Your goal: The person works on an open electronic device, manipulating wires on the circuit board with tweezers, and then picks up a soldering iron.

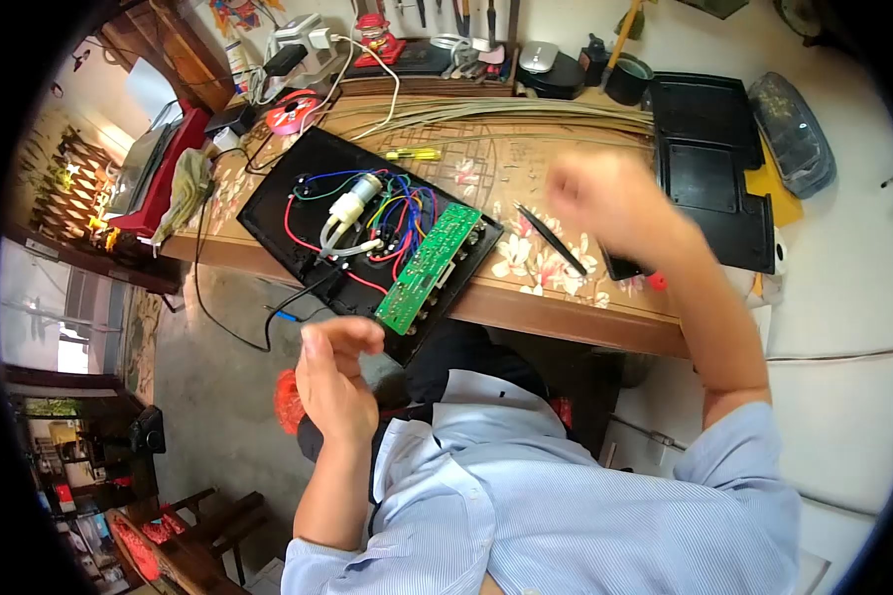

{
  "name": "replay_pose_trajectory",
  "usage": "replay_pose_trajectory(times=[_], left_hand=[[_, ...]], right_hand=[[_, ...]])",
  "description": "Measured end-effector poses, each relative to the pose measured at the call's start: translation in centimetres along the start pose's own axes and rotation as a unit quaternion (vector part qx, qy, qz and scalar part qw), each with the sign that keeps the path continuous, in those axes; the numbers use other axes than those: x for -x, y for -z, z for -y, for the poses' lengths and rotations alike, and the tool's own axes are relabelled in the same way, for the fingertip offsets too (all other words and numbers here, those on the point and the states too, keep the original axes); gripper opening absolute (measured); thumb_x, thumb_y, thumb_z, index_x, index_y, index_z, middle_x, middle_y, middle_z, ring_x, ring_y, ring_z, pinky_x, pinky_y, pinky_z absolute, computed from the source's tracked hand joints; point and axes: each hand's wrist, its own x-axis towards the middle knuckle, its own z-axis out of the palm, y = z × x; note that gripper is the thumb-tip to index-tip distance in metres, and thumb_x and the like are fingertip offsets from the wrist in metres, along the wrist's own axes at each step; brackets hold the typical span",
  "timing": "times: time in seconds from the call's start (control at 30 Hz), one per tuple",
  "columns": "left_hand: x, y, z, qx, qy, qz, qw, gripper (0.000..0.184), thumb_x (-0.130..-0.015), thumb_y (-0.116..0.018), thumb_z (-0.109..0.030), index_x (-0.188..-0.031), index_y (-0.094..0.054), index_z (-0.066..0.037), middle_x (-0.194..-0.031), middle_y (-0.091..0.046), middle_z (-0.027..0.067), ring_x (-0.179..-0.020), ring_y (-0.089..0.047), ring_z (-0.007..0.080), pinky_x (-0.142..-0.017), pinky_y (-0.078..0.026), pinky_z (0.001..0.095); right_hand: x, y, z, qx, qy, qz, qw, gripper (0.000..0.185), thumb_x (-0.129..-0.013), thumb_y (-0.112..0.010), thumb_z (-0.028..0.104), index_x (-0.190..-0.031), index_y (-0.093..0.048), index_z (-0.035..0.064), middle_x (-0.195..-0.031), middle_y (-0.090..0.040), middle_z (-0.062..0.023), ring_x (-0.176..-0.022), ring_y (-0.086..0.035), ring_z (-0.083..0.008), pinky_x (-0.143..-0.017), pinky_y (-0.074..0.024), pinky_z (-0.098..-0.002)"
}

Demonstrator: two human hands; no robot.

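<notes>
My left hand (337, 382) is raised in front of the desk, thumb up and fingers loosely bent, with nothing seen in it. It is nearest to the front corner of a black casing (278, 183) that lies open on the desk. Inside the casing are a green circuit board (432, 266), a small motor (357, 198) with tubing, and several coloured wires. My right hand (605, 203) is over the right part of the desk, smeared by motion, its fingers hard to make out. A dark pen-like tool (551, 238) lies beside it. Small bits, perhaps screws, lie behind the tool.
A yellow-handled screwdriver (414, 155) lies behind the casing. Another black casing part (709, 169) stands at the right, near a clear plastic box (794, 134). Long thin strips (526, 111) run along the back. A black cable (203, 288) hangs off the desk's left side.
</notes>
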Motion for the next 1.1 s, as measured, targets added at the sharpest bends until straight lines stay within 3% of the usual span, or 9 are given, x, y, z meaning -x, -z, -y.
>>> replay_pose_trajectory(times=[0.13,0.23,0.37,0.47,0.53,0.63,0.9,1.0,1.1], left_hand=[[1.2,0.1,1.0,-0.299,-0.063,0.016,0.952,0.010,-0.091,-0.062,-0.008,-0.090,-0.062,0.002,-0.088,-0.062,0.0066,-0.080,-0.056,0.0115,-0.075,-0.044,0.0236],[0.4,0.1,1.2,-0.427,-0.170,0.026,0.888,0.011,-0.081,-0.070,-0.009,-0.087,-0.064,-0.002,-0.089,-0.064,0.0105,-0.080,-0.059,0.0238,-0.073,-0.046,0.0318],[-0.6,-0.2,0.8,-0.483,-0.172,0.015,0.858,0.020,-0.076,-0.075,-0.016,-0.088,-0.063,-0.004,-0.093,-0.064,0.0100,-0.087,-0.058,0.0271,-0.076,-0.044,0.0358],[-1.2,0.0,1.3,-0.538,-0.204,0.037,0.817,0.033,-0.071,-0.079,-0.025,-0.088,-0.060,-0.004,-0.098,-0.064,0.0090,-0.093,-0.056,0.0283,-0.083,-0.041,0.0384],[-1.7,-0.1,1.5,-0.548,-0.199,0.046,0.811,0.033,-0.071,-0.079,-0.025,-0.087,-0.059,-0.005,-0.097,-0.063,0.0089,-0.093,-0.057,0.0283,-0.083,-0.041,0.0385],[-1.9,-0.3,1.7,-0.554,-0.191,0.052,0.809,0.034,-0.070,-0.079,-0.027,-0.085,-0.058,-0.005,-0.093,-0.062,0.0087,-0.092,-0.056,0.0284,-0.082,-0.041,0.0384],[-3.1,0.0,0.7,-0.536,-0.131,0.028,0.834,0.030,-0.071,-0.075,-0.025,-0.087,-0.061,-0.004,-0.085,-0.061,0.0112,-0.086,-0.058,0.0301,-0.077,-0.045,0.0398],[-4.0,0.4,0.6,-0.499,-0.116,0.015,0.859,0.027,-0.078,-0.071,-0.027,-0.090,-0.064,-0.004,-0.085,-0.064,0.0117,-0.084,-0.059,0.0287,-0.075,-0.047,0.0385],[-5.0,0.4,0.5,-0.485,-0.118,0.014,0.867,0.025,-0.087,-0.064,-0.027,-0.089,-0.067,-0.003,-0.080,-0.065,0.0106,-0.081,-0.059,0.0278,-0.073,-0.047,0.0373]], right_hand=[[-5.7,-0.4,-10.2,0.166,-0.063,-0.016,0.984,0.018,-0.079,-0.060,0.021,-0.083,-0.066,0.0050,-0.080,-0.066,-0.0176,-0.079,-0.064,-0.0363,-0.070,-0.0508,-0.0446],[-7.8,-1.5,-14.3,0.206,-0.108,0.050,0.971,0.019,-0.078,-0.060,0.021,-0.085,-0.067,0.0047,-0.082,-0.066,-0.0180,-0.083,-0.064,-0.0364,-0.072,-0.0507,-0.0450],[-9.0,-1.9,-14.6,0.252,-0.126,0.133,0.950,0.021,-0.079,-0.062,0.021,-0.092,-0.069,0.0069,-0.086,-0.068,-0.0159,-0.087,-0.065,-0.0344,-0.078,-0.0510,-0.0450],[-8.2,-1.6,-11.6,0.262,0.008,-0.058,0.963,0.023,-0.082,-0.060,0.022,-0.095,-0.068,0.0051,-0.086,-0.068,-0.0165,-0.086,-0.065,-0.0335,-0.079,-0.0511,-0.0433],[-7.5,-0.1,-4.5,0.158,-0.062,-0.012,0.985,0.024,-0.084,-0.059,0.024,-0.095,-0.068,0.0036,-0.087,-0.068,-0.0159,-0.087,-0.066,-0.0326,-0.079,-0.0514,-0.0423],[-4.6,-2.2,0.8,0.034,-0.015,-0.013,0.999,0.022,-0.085,-0.063,0.019,-0.099,-0.068,0.0018,-0.090,-0.069,-0.0159,-0.081,-0.068,-0.0282,-0.073,-0.0523,-0.0354],[-3.1,-8.4,1.6,-0.375,-0.008,0.007,0.927,0.030,-0.089,-0.057,0.013,-0.116,-0.063,0.0005,-0.106,-0.069,-0.0149,-0.099,-0.065,-0.0224,-0.087,-0.0494,-0.0326],[-3.3,-7.6,2.1,-0.334,-0.006,0.046,0.941,0.028,-0.093,-0.056,0.008,-0.120,-0.061,0.0005,-0.102,-0.065,-0.0043,-0.094,-0.059,-0.0102,-0.086,-0.0460,-0.0245],[-4.2,-8.4,2.4,-0.417,-0.056,0.031,0.907,0.028,-0.095,-0.057,0.013,-0.120,-0.062,0.0016,-0.098,-0.063,-0.0024,-0.088,-0.057,-0.0081,-0.082,-0.0456,-0.0224]])
